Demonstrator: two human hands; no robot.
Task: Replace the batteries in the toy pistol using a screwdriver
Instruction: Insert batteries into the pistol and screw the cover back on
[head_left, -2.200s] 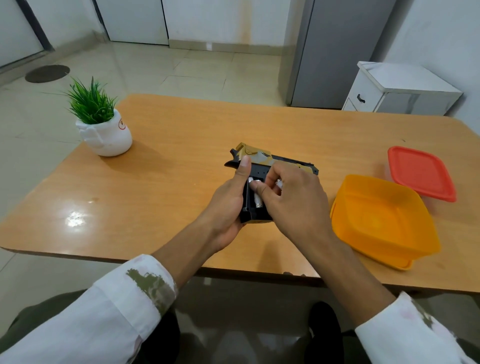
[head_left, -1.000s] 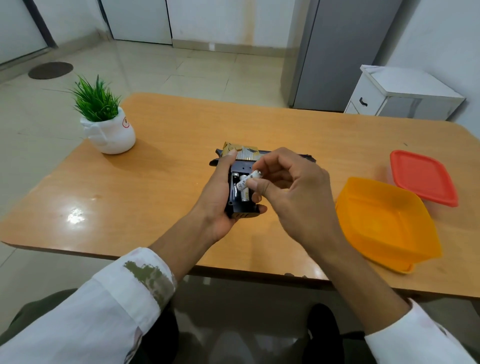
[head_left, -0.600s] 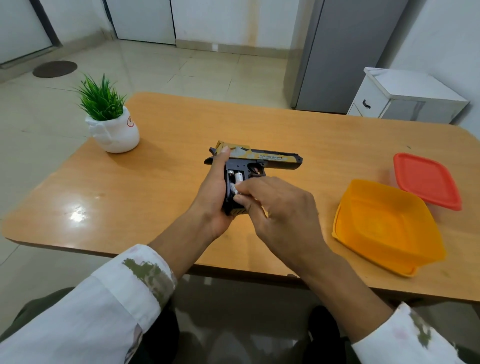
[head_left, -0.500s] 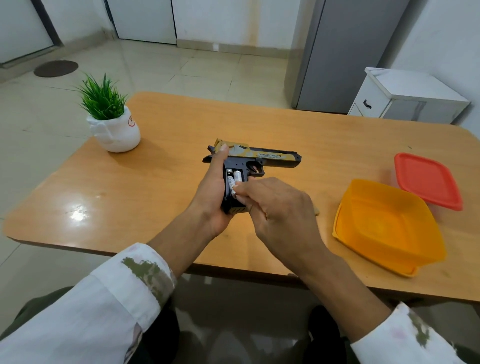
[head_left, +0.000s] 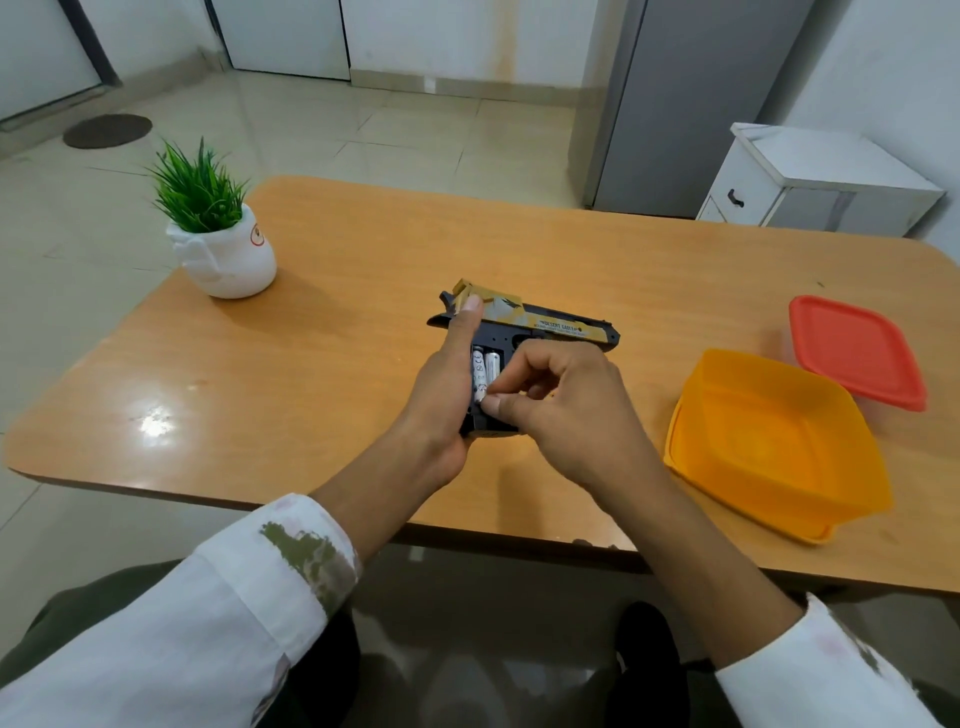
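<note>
Toy pistol (head_left: 550, 327) sits at the middle of the worktop (head_left: 363, 338), barrel pointing right, its grip clasped in the left hand (head_left: 441, 395). The right hand (head_left: 566, 410), fingers curled, pinches the near end of the two white batteries (head_left: 485, 366) lying in the open grip.

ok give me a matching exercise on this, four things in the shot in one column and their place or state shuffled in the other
Things:
1. toy pistol
2. orange container
3. red lid
4. potted plant

Places or states:
a. far left part of the table
b. flat on the table, behind the orange container
c. gripped by the left hand, batteries showing in its handle
d. open, near the right front edge

Pairs: 1-c, 2-d, 3-b, 4-a
</note>
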